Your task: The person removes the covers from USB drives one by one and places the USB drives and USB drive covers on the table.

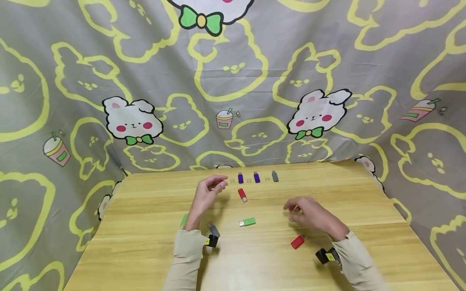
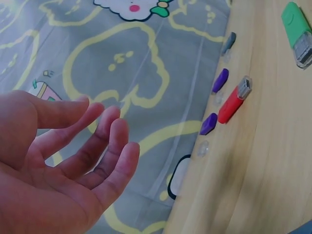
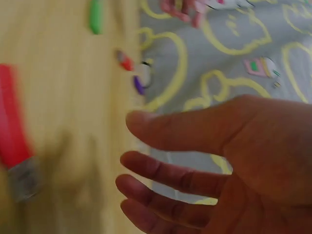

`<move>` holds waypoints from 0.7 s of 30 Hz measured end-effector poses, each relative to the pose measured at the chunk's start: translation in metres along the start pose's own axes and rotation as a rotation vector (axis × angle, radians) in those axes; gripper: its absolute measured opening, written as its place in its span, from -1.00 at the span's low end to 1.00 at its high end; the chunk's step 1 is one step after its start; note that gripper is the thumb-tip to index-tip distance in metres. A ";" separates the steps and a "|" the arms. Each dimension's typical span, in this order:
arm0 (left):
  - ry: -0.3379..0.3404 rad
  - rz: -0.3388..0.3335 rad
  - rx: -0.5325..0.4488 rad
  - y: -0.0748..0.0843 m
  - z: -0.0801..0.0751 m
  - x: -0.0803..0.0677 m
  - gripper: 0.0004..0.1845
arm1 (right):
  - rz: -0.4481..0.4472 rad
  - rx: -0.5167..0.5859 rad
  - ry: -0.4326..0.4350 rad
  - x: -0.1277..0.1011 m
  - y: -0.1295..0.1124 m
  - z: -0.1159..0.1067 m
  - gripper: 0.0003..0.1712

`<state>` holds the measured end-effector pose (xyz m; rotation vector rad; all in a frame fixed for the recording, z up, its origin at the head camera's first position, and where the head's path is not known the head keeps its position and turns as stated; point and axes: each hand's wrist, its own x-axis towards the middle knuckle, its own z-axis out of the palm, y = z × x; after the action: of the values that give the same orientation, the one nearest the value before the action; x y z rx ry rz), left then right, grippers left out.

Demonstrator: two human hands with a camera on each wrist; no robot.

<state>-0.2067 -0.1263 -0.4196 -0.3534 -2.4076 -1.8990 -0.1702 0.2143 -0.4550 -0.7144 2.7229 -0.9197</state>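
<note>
Red drive (image 1: 297,241) below right hand (image 1: 309,214)

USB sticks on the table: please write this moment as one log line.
left hand: open, holds nothing, above table | right hand: open, holds nothing | nearest: red stick, green stick | back row: two purple sticks, one grey
</note>
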 end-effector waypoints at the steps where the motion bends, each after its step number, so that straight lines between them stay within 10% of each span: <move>1: -0.007 0.001 0.000 0.000 0.000 0.000 -0.77 | -0.014 -0.004 -0.026 -0.003 0.001 0.002 -0.74; 21: 0.030 0.004 -0.006 -0.041 -0.002 0.012 -0.76 | -0.126 0.035 -0.186 -0.030 0.004 0.026 -0.55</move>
<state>-0.2268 -0.1350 -0.4561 -0.3270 -2.3812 -1.8965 -0.1374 0.2180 -0.4773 -0.9241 2.5175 -0.8768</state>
